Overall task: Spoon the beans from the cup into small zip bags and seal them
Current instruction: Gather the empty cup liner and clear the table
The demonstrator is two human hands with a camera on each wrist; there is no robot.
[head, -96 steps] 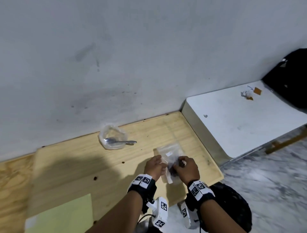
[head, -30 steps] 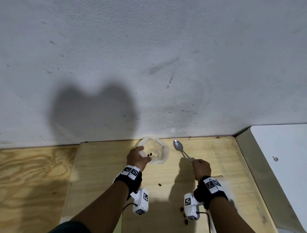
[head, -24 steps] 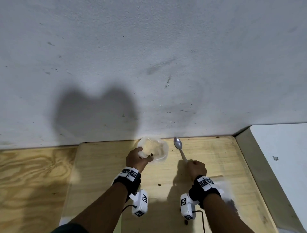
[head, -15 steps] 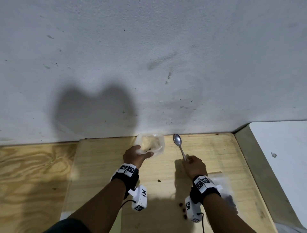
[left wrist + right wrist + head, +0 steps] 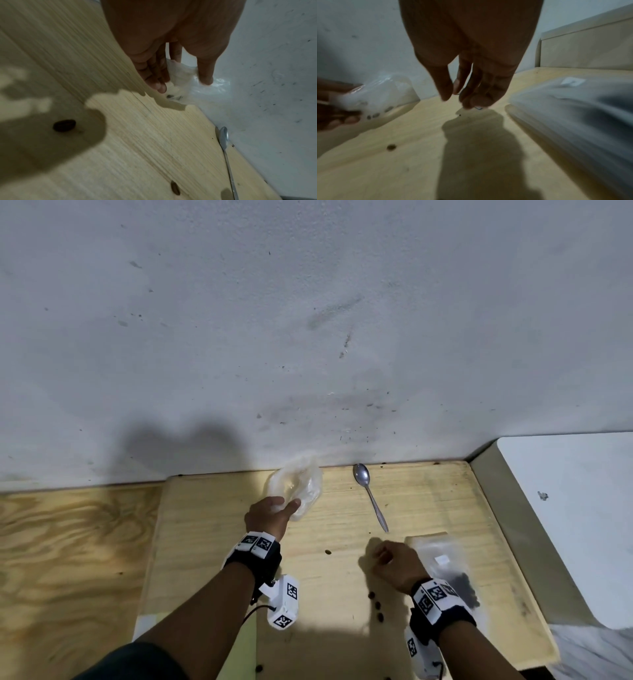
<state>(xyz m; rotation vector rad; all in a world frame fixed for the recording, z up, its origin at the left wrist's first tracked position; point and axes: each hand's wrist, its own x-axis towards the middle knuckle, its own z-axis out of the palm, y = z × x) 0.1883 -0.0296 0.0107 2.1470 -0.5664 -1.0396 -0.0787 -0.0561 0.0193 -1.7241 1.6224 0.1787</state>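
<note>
**Cup tipped, spoon set aside**

The clear plastic cup [image 5: 295,486], a few beans inside, was gripped between thumb and fingers of the left hand [image 5: 269,517], tilted, probably to gather the beans. The spoon [image 5: 370,495] lay just beyond the right hand [image 5: 399,568], loosely curled and empty; a filled zip bag [image 5: 445,571] lay beside it.

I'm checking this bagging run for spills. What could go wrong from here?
1. The left hand grips the thin cup tilted, a few beans near its low edge; they may roll out.
2. Loose beans already lie on the board by the right hand; a sweep of the wrist could knock them off.
3. The spoon lies apart from both hands, so the cup might get tipped straight toward the bag, scattering more.
</note>
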